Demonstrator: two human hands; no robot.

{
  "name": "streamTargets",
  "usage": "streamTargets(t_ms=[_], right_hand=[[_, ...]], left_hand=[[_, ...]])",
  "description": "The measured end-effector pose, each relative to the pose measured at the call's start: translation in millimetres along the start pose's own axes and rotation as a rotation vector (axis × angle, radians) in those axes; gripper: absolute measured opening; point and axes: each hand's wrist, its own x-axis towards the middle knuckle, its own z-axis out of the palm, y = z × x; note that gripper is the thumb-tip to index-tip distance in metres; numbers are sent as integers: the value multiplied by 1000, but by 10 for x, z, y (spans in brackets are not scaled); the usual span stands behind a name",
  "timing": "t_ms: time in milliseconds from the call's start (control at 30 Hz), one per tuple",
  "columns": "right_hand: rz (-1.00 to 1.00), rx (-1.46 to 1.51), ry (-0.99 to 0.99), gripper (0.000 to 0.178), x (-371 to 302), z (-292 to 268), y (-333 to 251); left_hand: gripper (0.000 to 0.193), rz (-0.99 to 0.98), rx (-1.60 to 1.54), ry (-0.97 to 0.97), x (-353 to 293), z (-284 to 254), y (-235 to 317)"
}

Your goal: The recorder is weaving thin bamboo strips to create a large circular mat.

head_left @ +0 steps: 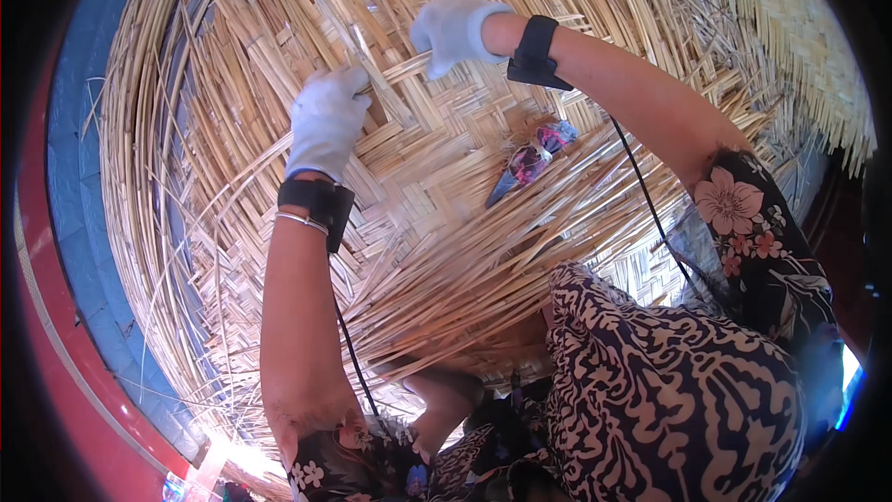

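Observation:
A partly woven mat of flat, straw-coloured reed strips point(409, 167) spreads in front of me, its long loose ends fanning out on all sides. My left hand point(327, 121), in a white glove, is closed at the weave, its fingertips on a strip. Up and to the right, my right hand point(455, 33), gloved too, grips a reed strip point(404, 68) that runs across toward the left hand. Its fingers are curled, and their tips are partly hidden. A pointed dark tool with a pink and blue wrapped handle point(534, 163) lies on the mat, right of the hands.
Another woven mat point(790, 28) lies at the far right. Loose strips point(483, 270) cross in front of my body. A blue surface point(84, 204) and a red edge point(102, 381) border the left. Black cables point(646, 191) hang from both wrist bands. My patterned clothing point(678, 400) fills the lower right.

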Motion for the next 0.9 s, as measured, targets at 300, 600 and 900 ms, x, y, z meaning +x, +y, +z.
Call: streamTargets(t_ms=[300, 600, 900], right_hand=[[14, -259, 148, 34, -112, -41, -131], [83, -83, 82, 24, -130, 130, -72], [32, -222, 65, 15, -481, -189, -21]], left_hand=[[26, -275, -129, -276, 186, -177, 42], [16, -309, -111, -259, 61, 178, -110], [31, -207, -293, 248, 36, 43, 357]])
